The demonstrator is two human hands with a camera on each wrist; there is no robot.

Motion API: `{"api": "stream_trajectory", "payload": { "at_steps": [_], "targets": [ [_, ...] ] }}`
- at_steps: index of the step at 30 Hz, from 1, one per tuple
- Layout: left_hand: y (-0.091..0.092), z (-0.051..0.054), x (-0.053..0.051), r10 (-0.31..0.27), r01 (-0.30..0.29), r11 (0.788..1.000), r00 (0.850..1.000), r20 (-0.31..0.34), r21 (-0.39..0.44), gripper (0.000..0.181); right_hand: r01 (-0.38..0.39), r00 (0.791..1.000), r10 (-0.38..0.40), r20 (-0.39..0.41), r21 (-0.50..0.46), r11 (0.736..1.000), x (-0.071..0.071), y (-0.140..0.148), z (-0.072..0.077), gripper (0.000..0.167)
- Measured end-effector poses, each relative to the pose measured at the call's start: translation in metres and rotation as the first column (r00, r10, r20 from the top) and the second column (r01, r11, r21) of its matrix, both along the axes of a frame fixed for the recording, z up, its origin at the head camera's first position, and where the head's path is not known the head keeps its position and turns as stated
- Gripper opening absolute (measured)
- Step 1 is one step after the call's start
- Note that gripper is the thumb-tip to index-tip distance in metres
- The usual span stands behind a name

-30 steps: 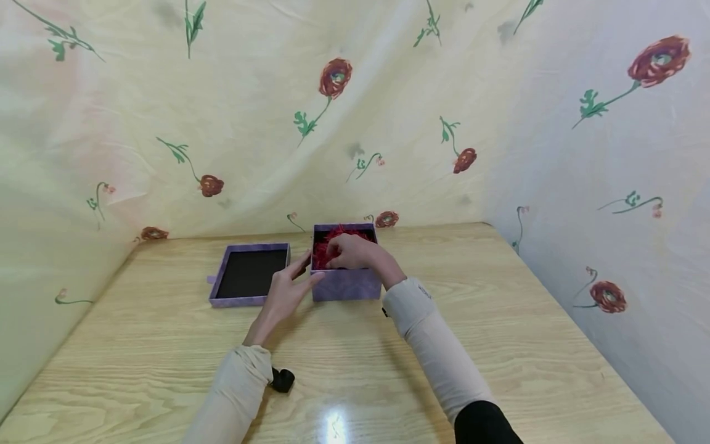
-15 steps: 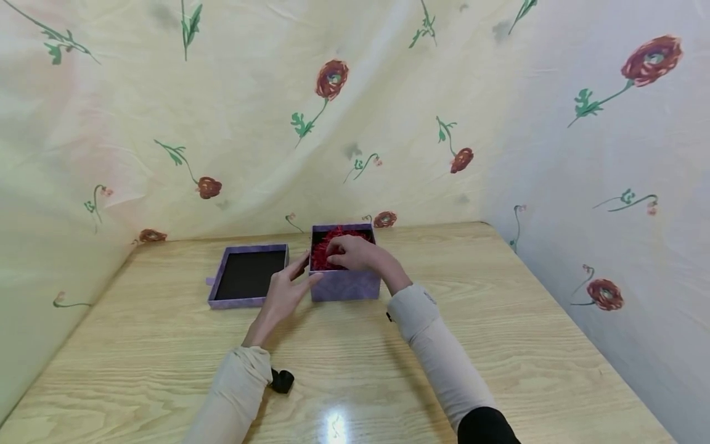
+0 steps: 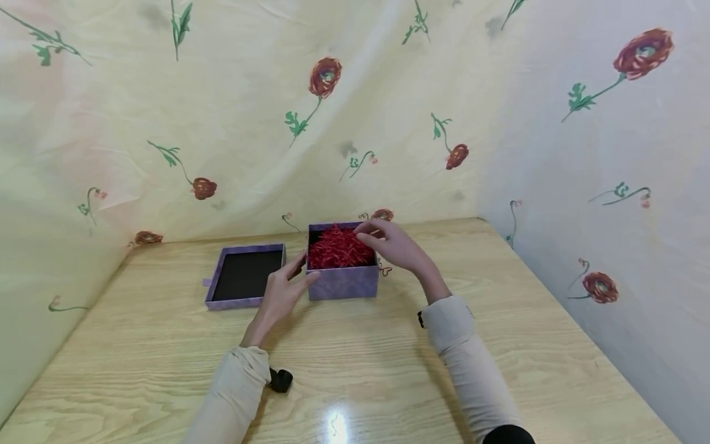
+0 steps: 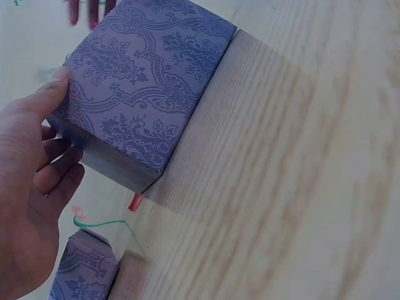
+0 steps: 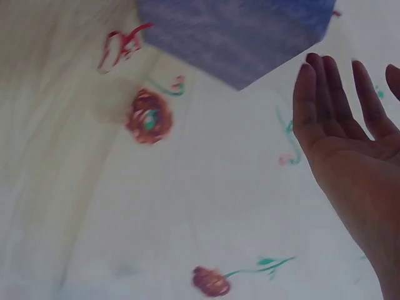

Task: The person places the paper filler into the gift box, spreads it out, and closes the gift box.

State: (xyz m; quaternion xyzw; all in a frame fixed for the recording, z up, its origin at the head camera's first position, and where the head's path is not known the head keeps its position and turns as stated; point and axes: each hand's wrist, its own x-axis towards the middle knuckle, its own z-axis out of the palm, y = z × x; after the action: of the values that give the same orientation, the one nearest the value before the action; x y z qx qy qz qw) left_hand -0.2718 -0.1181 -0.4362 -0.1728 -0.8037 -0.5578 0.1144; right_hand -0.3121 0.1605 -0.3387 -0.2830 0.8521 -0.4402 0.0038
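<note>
A purple patterned box [image 3: 342, 282] stands at the back of the table, filled with red shredded paper [image 3: 339, 248]. My left hand [image 3: 280, 296] holds its near left corner. In the left wrist view the thumb lies against the front face [image 4: 144, 81] and the fingers bend along the left side. Over the box's right rim is my right hand [image 3: 394, 245], its fingers loosely bent and holding nothing. The right wrist view shows those fingers [image 5: 337, 100] apart from the box wall [image 5: 237, 37]. A few red paper strands [image 3: 385, 269] lie beside the box on its right.
Left of the box, a shallow purple lid [image 3: 240, 303] lies with its black inside up and a small tab at its left. Flower-patterned cloth [image 3: 249, 123] hangs behind the wooden table [image 3: 344, 351]. Red strands [image 4: 134, 202] also show by the box's left base.
My right hand has lifted off the red shredded paper and moved right to the box's rim, uncovering the paper. The left hand has kept its place at the corner.
</note>
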Motion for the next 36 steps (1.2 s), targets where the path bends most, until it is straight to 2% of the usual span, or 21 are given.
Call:
{"api": "stream_trajectory", "payload": {
  "at_steps": [4,8,11,15,20,23,28,30,36],
  "targets": [
    [0.000,0.001,0.001,-0.008,0.007,1.000,1.000,0.016,0.023,0.066,0.096,0.995,-0.094,0.035,-0.050,0.994,-0.006,0.022,-0.011,0.036],
    [-0.001,0.001,0.001,-0.006,0.005,1.000,1.000,0.015,0.014,0.065,0.152,0.985,-0.155,0.081,0.041,0.988,-0.011,0.039,-0.029,0.035],
    [0.001,0.011,0.008,-0.006,0.005,1.000,1.000,0.027,0.010,0.064,0.151,0.979,-0.167,0.115,0.135,0.979,-0.017,0.047,-0.046,0.036],
    [0.005,0.031,0.023,-0.009,0.008,1.000,0.999,0.052,0.016,0.063,0.129,0.974,-0.170,0.152,0.246,0.961,-0.025,0.051,-0.064,0.035],
    [0.006,0.036,0.026,-0.008,0.008,1.000,0.999,0.052,-0.004,0.062,0.118,0.971,-0.181,0.154,0.346,0.931,-0.034,0.049,-0.073,0.034],
    [0.006,0.033,0.023,-0.006,0.006,1.000,0.999,0.046,0.000,0.062,0.123,0.972,-0.187,0.144,0.365,0.923,-0.037,0.045,-0.073,0.038],
    [0.003,0.012,0.008,-0.003,0.003,1.000,1.000,0.018,0.015,0.063,0.150,0.967,-0.214,0.141,0.365,0.919,-0.042,0.039,-0.073,0.050],
    [0.001,0.004,0.001,0.002,-0.002,1.000,1.000,0.010,0.017,0.063,0.159,0.965,-0.224,0.137,0.371,0.915,-0.043,0.038,-0.073,0.050],
    [-0.003,-0.003,-0.002,0.004,-0.004,1.000,1.000,-0.002,0.003,0.064,0.141,0.976,-0.196,0.093,0.413,0.900,-0.047,0.035,-0.075,0.042]
  ]
}}
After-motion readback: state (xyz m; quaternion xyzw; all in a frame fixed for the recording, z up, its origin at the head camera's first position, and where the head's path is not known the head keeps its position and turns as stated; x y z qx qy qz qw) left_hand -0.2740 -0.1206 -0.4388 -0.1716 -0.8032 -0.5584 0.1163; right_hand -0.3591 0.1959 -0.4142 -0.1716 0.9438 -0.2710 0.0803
